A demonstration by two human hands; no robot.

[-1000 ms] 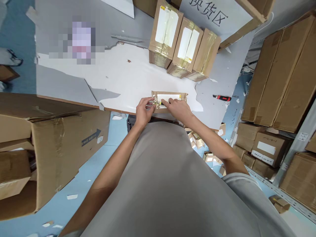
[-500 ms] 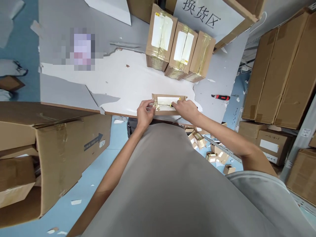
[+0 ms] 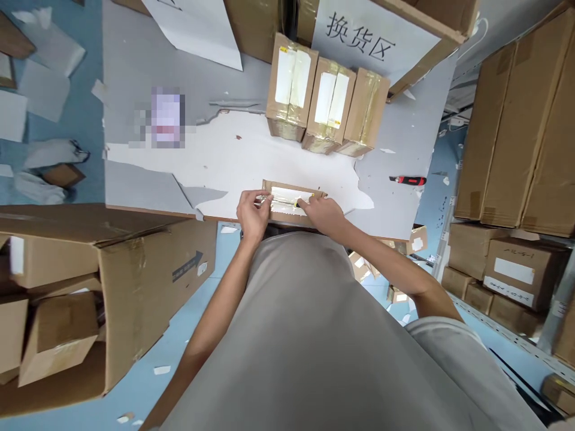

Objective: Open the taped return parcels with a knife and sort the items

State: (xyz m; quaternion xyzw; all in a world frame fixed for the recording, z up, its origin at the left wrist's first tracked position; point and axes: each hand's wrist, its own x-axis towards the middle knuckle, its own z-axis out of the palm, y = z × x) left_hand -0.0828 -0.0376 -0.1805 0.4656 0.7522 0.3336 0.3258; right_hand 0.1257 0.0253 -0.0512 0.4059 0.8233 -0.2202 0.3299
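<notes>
A small cardboard box (image 3: 281,215) with a white label and clear tape lies at the near edge of the table. At its left end, my left hand (image 3: 254,212) is closed, with thumb and fingertips gripping the box by the taped corner. My right hand (image 3: 324,214) is wrapped around what looks like a yellow-and-black utility knife (image 3: 297,203). Its yellow end rests over the middle of the label, while the palm hides most of the handle. A dark line runs along the label to the left of that end.
Three taped cardboard boxes (image 3: 330,102) stand behind the work spot. A red-and-black utility knife (image 3: 411,180) lies on the table's right side. A large open carton (image 3: 148,299) with boxes inside is at the left, and shelves hold big cartons (image 3: 530,126) at the right.
The view has shifted. Against the three standing boxes, the small box and both my hands are further left. Both hands keep their grips.
</notes>
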